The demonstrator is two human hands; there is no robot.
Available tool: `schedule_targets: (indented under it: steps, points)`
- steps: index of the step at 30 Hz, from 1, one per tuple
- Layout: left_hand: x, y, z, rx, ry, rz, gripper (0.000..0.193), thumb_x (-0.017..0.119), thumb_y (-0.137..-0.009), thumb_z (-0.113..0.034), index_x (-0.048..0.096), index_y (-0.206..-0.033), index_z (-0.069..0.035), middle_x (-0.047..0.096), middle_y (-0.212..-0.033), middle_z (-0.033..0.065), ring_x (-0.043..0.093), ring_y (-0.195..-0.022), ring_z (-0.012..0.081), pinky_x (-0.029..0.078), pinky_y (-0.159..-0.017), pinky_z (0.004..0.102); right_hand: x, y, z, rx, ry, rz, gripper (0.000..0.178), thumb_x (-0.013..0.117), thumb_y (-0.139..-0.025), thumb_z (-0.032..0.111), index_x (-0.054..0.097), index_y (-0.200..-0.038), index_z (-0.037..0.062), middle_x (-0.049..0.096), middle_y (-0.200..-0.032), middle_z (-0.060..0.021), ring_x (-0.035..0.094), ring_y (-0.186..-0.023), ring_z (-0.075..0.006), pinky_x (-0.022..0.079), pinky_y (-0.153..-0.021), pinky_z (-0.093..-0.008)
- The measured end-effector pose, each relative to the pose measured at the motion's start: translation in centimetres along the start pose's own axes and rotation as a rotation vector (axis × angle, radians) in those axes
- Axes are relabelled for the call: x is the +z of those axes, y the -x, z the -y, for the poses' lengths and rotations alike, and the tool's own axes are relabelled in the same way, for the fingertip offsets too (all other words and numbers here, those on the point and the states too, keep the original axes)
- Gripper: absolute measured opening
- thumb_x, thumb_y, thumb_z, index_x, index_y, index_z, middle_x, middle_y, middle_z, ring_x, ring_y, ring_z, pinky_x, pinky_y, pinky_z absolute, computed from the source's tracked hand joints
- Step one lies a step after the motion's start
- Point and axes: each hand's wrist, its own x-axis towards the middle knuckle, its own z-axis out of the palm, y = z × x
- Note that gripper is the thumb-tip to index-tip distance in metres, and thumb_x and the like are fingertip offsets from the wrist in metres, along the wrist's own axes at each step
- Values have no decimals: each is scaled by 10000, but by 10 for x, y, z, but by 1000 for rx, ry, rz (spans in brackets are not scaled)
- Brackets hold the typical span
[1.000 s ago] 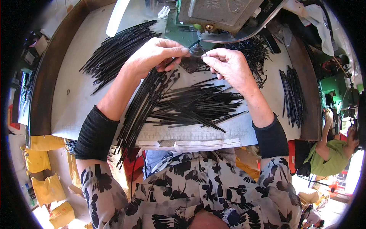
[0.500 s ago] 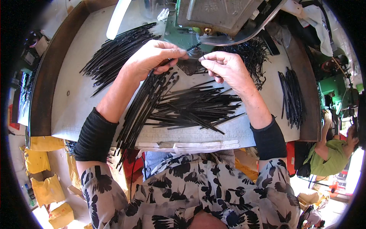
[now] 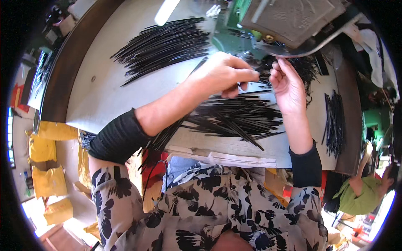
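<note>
My left hand (image 3: pixel 228 76) reaches over the table with its fingers curled and the index finger pointing toward the machine. Slight blur and the hand itself hide whatever lies in its fingers. Close to the machine's lower edge, my right hand (image 3: pixel 289 88) is raised with fingers bent in toward the thumb; anything between the tips is too small to make out. A bundle of long black strips (image 3: pixel 167 136) runs partly under my left forearm. Below my hands lies a loose heap of black strips (image 3: pixel 234 115). The green and grey machine (image 3: pixel 289 21) stands just beyond them.
A larger pile of black strips (image 3: pixel 163 48) lies at the far left, and a small bundle (image 3: pixel 333 123) at the right. Tangled black pieces (image 3: pixel 307 71) sit beside the machine. Raised brown edges (image 3: pixel 63 83) border the table. Another person in green (image 3: pixel 360 196) is at the right.
The view has shifted, so the table appears farther right. The black strip seen in my left hand before no longer shows there. My right hand has turned more upright, nearer the machine.
</note>
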Motion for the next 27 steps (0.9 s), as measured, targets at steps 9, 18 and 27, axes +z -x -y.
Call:
schedule_targets:
  steps: [9,18,27]
  points:
    - [-36,13,2,223,-659,-178,239,613,-827,-232,671,-902,-13,658,-728,84,628,-569,137,500,-538,259,3,0,0,-26,90,-10,183,548,-891,153,578,-998,8,624,-868,-108,642,-775,-191,554,-670,-294]
    - [-83,18,27,318,-1399,-462,173,620,-751,-181,626,-856,-44,618,-797,98,613,-764,297,484,-659,392,4,-1,-4,-15,74,55,195,536,-898,152,588,-1012,2,639,-836,-99,639,-700,-140,546,-602,-244]
    - [-80,23,27,382,-1409,-436,177,616,-765,-200,627,-857,-50,608,-809,101,605,-763,303,479,-658,402,5,-1,-6,10,106,61,205,531,-899,146,586,-1027,-4,641,-845,-100,633,-693,-131,542,-603,-234]
